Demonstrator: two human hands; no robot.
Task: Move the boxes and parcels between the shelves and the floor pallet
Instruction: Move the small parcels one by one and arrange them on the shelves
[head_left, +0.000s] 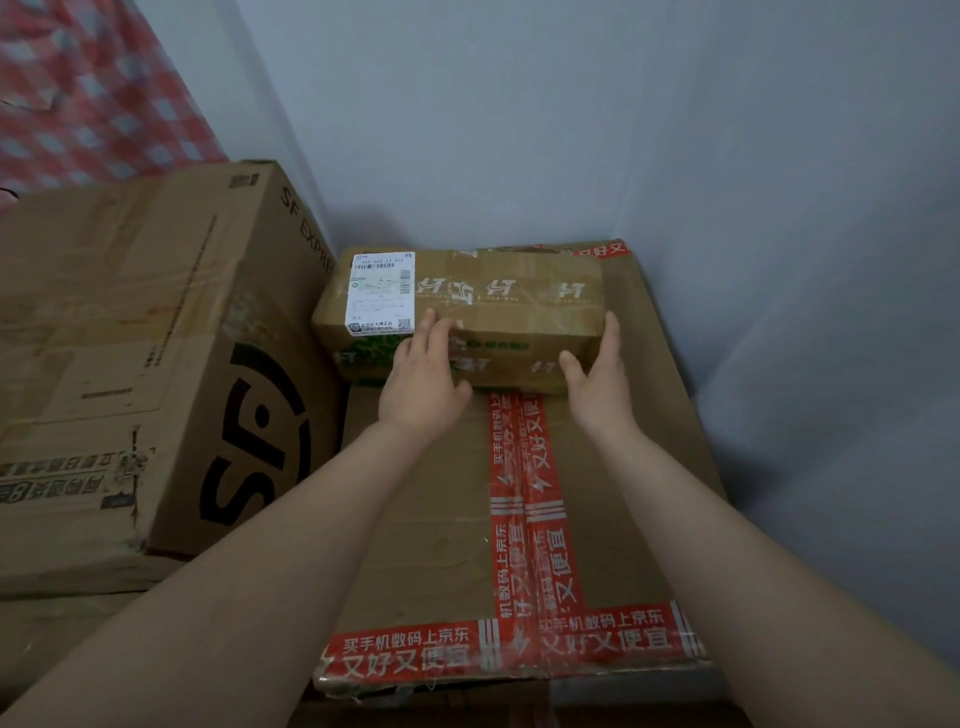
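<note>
You face a wall corner (291, 130). Left of the corner: a narrow strip of pale grey-blue wall, then a creased red-and-white checked cloth (78, 88). Right of the corner: plain grey-blue wall (571, 104), dimly lit, shading darker farther right and lower down.

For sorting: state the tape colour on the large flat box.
Red tape with white lettering; head view shows it.

The big carton (156, 338) reads "SF"; red tape (524, 467) reads "又好又便宜".
</note>
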